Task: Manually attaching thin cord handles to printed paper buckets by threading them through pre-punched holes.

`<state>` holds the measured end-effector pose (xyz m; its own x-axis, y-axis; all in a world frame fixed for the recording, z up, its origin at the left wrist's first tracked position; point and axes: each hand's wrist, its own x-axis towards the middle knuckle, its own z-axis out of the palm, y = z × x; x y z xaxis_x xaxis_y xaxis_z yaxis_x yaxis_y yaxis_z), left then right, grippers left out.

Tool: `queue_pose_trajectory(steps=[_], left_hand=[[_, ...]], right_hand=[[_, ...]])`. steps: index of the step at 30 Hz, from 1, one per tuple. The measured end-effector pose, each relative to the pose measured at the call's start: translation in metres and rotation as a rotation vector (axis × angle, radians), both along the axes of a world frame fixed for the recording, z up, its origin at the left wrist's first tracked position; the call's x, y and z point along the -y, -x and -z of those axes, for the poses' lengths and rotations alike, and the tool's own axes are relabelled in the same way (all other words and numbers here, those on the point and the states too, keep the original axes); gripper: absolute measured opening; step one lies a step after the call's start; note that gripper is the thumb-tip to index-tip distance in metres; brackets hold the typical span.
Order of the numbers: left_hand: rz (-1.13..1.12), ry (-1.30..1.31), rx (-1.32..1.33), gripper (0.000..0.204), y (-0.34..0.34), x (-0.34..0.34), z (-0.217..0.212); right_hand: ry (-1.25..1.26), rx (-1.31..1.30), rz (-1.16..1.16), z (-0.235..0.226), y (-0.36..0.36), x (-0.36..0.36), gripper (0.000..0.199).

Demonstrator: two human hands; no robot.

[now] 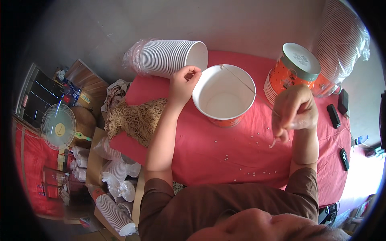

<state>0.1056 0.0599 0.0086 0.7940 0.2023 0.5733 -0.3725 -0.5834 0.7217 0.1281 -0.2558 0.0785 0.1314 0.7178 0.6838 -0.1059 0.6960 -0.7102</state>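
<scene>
A white-lined paper bucket (210,91) with an orange outside stands upright on the red cloth. A thin, straight cord (240,81) starts at a small hole in its far rim, crosses the mouth and runs to my right hand (295,109). That hand is closed on the cord, right of the bucket, and a short pale end hangs below its fingers. My left hand (185,85) is at the bucket's left rim with thumb and fingers pinched together. Whatever sits in that pinch is too small to make out. Beyond it lies a sideways stack of white buckets (167,55).
A bundle of tan cords (136,120) lies left of my left forearm. Small white beads (253,174) are scattered nearby. Upside-down orange buckets (284,71) and a plastic-wrapped stack (339,44) stand at the right. A carton of bucket stacks (94,160) sits below the table's left side.
</scene>
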Motion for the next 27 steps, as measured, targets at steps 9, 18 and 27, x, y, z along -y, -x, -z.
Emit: queue_pose_trajectory(steps=[9,18,27], left_hand=[[0.347,0.236,-0.069,0.017,0.067,0.052,-0.033],[0.608,0.173,-0.027,0.019,0.087,0.081,-0.013],[0.422,0.299,-0.23,0.006,0.097,0.068,-0.024]], right_hand=[[0.293,-0.045,0.37,0.014,0.001,-0.021,0.011],[0.205,-0.139,0.267,0.023,0.0,-0.034,0.011],[0.175,-0.118,0.464,0.024,-0.008,-0.032,0.008]])
